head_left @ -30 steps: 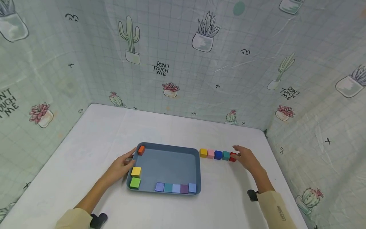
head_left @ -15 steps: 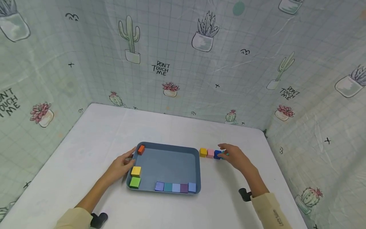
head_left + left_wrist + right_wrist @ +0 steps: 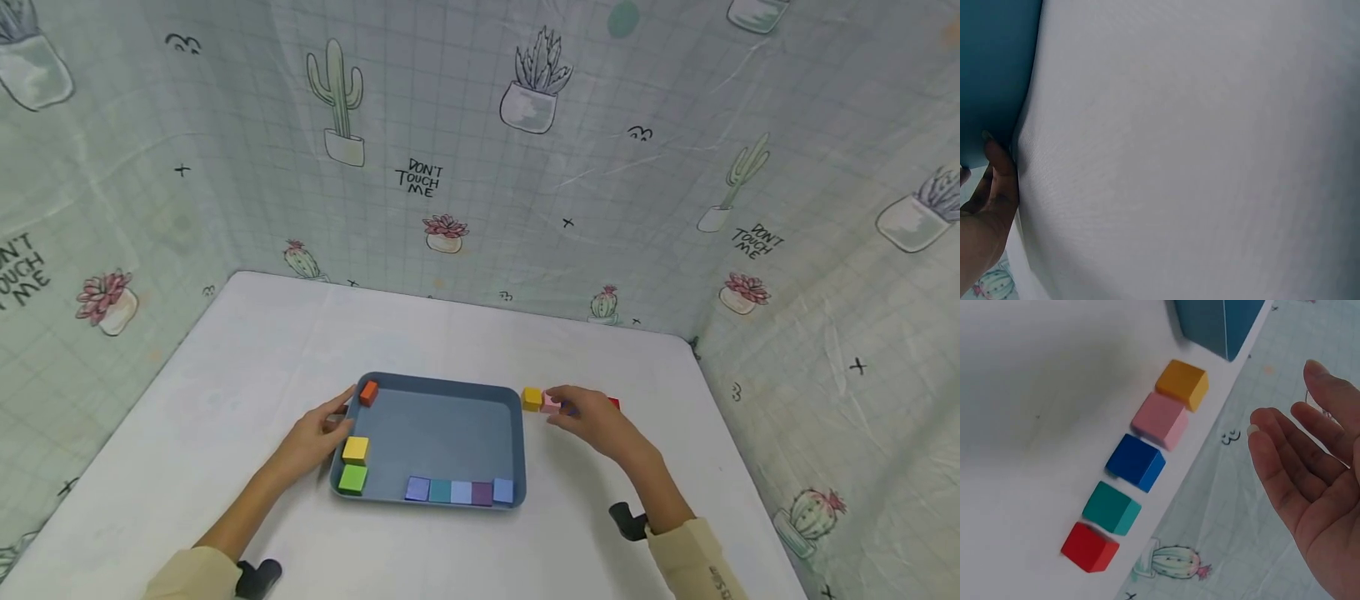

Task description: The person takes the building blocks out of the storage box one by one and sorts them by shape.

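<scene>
My left hand (image 3: 311,442) rests its fingertips against the left side of the grey-blue tray (image 3: 442,385); in the left wrist view a digit of this hand (image 3: 994,206) touches the tray's outer wall (image 3: 991,75). Right of the tray runs a row of small cubes: yellow (image 3: 1182,384), pink (image 3: 1160,420), blue (image 3: 1136,462), teal (image 3: 1112,507) and red (image 3: 1090,547). Over this row hovers my right hand (image 3: 600,423), thumb and fingers apart around nothing. From the head it overlaps the blue and red cubes and hides the teal one.
Inside the tray, an orange-red block (image 3: 368,393) lies at the back left corner. Yellow (image 3: 356,450) and green (image 3: 352,479) blocks sit along its left side. Several blue, teal and purple blocks (image 3: 461,492) line its front edge. A patterned cloth (image 3: 480,192) hangs behind the white table (image 3: 285,350).
My right hand has moved left along the row, from the red cube past the teal one to the blue and pink cubes. The cubes keep their places; my left hand stays at the tray.
</scene>
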{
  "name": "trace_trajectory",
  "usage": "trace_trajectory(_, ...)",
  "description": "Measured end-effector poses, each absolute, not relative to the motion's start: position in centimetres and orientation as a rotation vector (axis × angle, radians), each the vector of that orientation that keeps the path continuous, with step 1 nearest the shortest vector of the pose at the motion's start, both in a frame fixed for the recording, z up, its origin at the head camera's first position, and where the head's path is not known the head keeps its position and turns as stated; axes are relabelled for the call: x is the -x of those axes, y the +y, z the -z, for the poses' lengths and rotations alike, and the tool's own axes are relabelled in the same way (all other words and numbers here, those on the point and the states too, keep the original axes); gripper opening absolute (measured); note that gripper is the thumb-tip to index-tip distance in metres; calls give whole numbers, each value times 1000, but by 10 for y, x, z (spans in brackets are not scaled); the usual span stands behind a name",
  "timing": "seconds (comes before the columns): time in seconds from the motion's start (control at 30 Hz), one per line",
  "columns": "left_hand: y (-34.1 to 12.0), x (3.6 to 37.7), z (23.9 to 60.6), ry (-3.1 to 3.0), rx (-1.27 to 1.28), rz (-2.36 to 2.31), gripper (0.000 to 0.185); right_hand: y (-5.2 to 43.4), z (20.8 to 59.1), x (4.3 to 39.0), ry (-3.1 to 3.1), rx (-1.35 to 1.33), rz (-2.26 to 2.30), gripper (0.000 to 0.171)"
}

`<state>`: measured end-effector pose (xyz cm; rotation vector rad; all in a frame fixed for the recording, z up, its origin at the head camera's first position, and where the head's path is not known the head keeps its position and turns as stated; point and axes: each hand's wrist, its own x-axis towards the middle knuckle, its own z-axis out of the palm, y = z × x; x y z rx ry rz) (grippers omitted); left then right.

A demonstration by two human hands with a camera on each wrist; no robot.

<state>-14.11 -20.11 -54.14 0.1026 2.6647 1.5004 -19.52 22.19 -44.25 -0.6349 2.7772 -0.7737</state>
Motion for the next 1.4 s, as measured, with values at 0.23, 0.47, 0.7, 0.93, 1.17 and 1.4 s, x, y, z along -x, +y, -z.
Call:
trace_trajectory(0.23,-200,142,539,2647,-91,-1505,57,207,442,189,2768,564,719,43)
trace_trajectory(0.47,-199,142,538,2630,-89,-1521,57,197,443,180,2773,665,632,43)
trace_trajectory(0.7,-199,145,541,2627,-88,-1513,57,188,446,172,2727,793,590,41)
trace_trajectory(0.93,-201,144,538,2641,-109,-1475,57,179,448,169,2693,789,538,43)
trace_trajectory(1.17,-204,147,534,2651,-118,-1478,58,170,452,168,2688,758,468,45)
trace_trajectory(1.4,-206,150,536,2631,-45,-1459,58,165,454,164,2675,813,388,45)
